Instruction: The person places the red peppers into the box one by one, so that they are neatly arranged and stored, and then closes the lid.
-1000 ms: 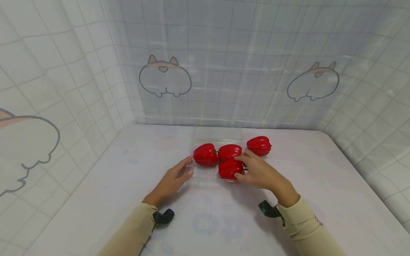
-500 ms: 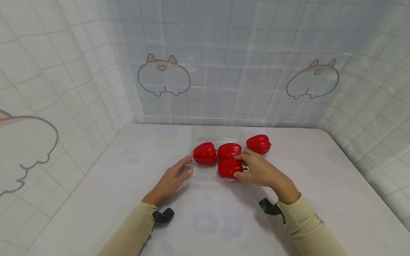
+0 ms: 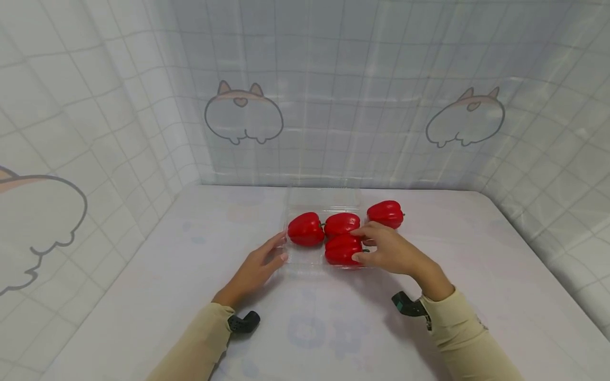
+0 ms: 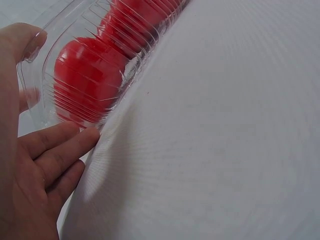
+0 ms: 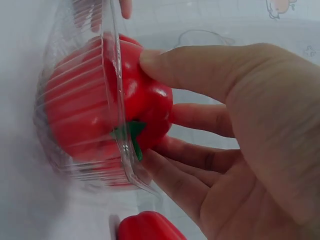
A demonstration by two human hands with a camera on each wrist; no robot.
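Closest to me on the head view: pale sleeves (image 3: pixel 197 344) with a dark wrist camera (image 3: pixel 244 321) at each cuff. Left hand (image 3: pixel 256 270): fingers extended and relaxed, set against the left end of the clear container (image 3: pixel 305 257), no grip I can see. Right hand (image 3: pixel 393 251): pinching the near pepper (image 3: pixel 342 250), thumb one side, fingers the other; firmness, can't tell.

Near pepper sits in the container's near right corner, directly left of the right hand. Long axis runs left to right, stem end toward the right palm, so the right hand is clearly nearer. That's the relation I'd say counts: thumb and fingers straddle the stem end with the rim (image 5: pixel 119 82) close by, so my guess is the rim limits how that hand can move.

Left pepper (image 3: pixel 305 229) is inside too. Behind the near one, far pepper (image 3: pixel 341 222), also inside; contact between those two looks likely. Farther: spare pepper (image 3: pixel 385 212) on the table (image 3: pixel 224 217), outside the container, beyond the right hand, stem pointing right. Clear lid (image 3: pixel 324 197) folded back on the far side. Last, grid-patterned sheet (image 3: pixel 333 106) with cartoon animals.
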